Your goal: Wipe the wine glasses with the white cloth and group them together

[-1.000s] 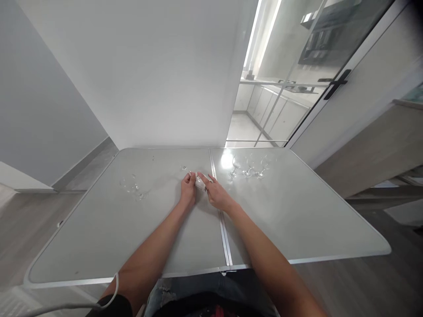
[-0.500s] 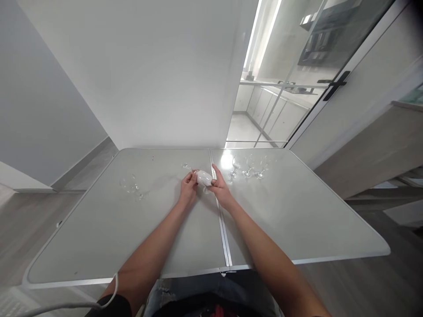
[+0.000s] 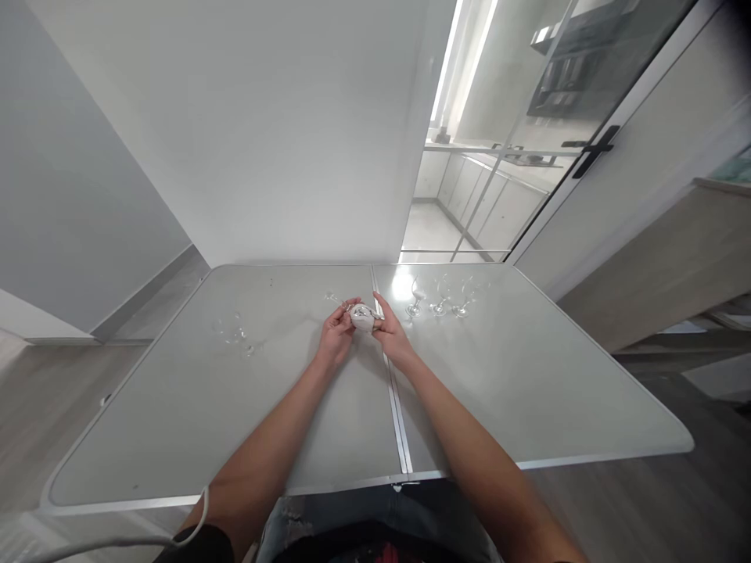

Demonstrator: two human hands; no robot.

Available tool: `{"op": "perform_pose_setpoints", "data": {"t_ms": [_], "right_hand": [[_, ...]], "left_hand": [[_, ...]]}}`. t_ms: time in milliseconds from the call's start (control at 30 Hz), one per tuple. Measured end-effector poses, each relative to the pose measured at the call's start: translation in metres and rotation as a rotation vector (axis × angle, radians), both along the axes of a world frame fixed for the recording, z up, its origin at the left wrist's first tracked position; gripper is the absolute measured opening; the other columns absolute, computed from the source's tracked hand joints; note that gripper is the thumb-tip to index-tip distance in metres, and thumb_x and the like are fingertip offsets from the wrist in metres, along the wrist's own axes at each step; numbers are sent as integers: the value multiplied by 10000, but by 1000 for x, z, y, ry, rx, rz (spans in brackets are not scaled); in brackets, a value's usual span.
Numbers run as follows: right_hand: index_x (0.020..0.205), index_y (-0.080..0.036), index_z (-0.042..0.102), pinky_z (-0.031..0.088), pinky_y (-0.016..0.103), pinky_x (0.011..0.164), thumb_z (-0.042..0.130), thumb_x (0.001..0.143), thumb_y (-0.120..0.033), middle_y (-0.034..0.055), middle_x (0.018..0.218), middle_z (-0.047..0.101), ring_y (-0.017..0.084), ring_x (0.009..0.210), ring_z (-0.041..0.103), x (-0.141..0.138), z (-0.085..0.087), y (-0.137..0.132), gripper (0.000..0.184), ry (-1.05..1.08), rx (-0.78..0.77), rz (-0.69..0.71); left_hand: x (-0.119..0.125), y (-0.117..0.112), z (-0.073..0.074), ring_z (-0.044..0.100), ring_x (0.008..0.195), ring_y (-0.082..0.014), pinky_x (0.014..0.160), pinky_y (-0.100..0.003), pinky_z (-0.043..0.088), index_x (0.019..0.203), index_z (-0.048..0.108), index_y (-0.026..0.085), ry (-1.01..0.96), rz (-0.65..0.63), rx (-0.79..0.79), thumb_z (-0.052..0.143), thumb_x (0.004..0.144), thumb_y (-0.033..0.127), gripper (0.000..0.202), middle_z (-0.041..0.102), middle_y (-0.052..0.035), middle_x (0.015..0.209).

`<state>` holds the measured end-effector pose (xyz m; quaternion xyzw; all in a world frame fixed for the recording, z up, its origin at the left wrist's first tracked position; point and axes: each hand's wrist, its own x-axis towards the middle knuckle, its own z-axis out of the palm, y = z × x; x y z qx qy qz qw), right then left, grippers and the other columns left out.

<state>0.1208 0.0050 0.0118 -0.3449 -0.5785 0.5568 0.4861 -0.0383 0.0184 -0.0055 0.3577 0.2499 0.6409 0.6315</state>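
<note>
Above the table's middle seam I hold a clear stemmed glass (image 3: 332, 297) tilted, its foot pointing away to the left. My left hand (image 3: 336, 332) closes around the glass where stem and bowl meet. A white cloth or tissue (image 3: 362, 320) shows at the bowl; whether it is all inside or partly around it I cannot tell. The fingers of my right hand (image 3: 392, 335) grip this white material at the rim side, thumb pointing up and away. Three stemmed glasses stand in a row right of my hands, among them a near one (image 3: 414, 301) and a far-right one (image 3: 463, 301).
More clear glassware (image 3: 235, 335) sits on the left half of the folding table (image 3: 504, 383); its outlines are faint. A white wall (image 3: 264, 141) rises behind the table, beside a glazed door with a black handle (image 3: 595, 151). A pale cable (image 3: 203, 520) crosses my left arm.
The glass and white material have turned between my hands, so a rounder, shinier side now faces me. Both hands stay in nearly the same place. The other glasses have not moved.
</note>
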Motion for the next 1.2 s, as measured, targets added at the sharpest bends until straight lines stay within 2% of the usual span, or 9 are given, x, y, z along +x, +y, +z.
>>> {"op": "perform_pose_setpoints", "data": {"t_ms": [133,267,467,600,733,900,967,1067,1200], "right_hand": [[1504,-241,347,513,300,728,669,660,-111,36,1004,732,178,816,662,6,4,4,913,346,-320,118],[1447,-234,418,537,332,759,686,673,-132,60,1062,713,205,912,670,6,3,4,826,397,-347,130],[1587,-240,132,504,356,809,520,807,-140,-15,838,655,167,733,576,0,2,-2,877,-138,126,-30],[1590,-236,190,399,511,1060,406,812,-54,23,861,648,218,856,589,5,6,-2,828,-633,549,0],[1570,-297,257,239,556,1174,357,809,-20,17,930,664,206,895,601,6,8,-2,816,-704,709,68],[1579,-283,195,491,385,879,473,840,-130,-8,886,673,181,800,593,0,8,-6,804,-217,237,-11],[1576,-289,171,494,316,750,562,787,-147,-18,865,681,164,733,591,1,8,-5,892,51,-3,4],[1512,-260,320,485,294,679,642,699,-145,21,933,700,179,767,626,4,7,0,882,324,-287,62],[1422,-235,443,504,318,719,629,667,-124,28,936,687,191,821,627,6,4,4,786,392,-345,62]], "left_hand": [[1,-3,6,593,1184,-260,884,-317,505,1161,712,189,-13,-49,49,795,781,387,437,614,-140,1323],[3,-1,3,622,1110,-240,877,-307,504,1088,723,195,-19,-6,34,832,734,396,421,635,-121,1282],[2,5,-9,626,896,-147,760,-246,481,976,722,180,-7,77,-37,830,740,403,343,677,-81,1125],[2,6,-12,599,791,-110,718,-221,464,887,676,186,-34,118,-58,830,733,430,328,664,-21,929],[3,6,-12,567,691,-93,687,-216,454,817,640,184,-40,141,-49,847,699,458,363,609,23,764],[0,4,-8,631,891,-147,760,-238,486,1000,710,199,-21,96,-24,835,737,395,351,682,-63,1066],[-1,2,-4,644,987,-188,809,-269,496,1064,721,203,-11,61,0,850,717,388,413,670,-94,1194],[0,-2,0,630,1109,-242,883,-315,494,1113,721,208,-13,0,25,868,690,381,480,655,-114,1263],[1,-2,-1,642,1036,-218,833,-298,499,1074,724,214,19,15,19,873,681,358,444,662,-102,1233]]}}
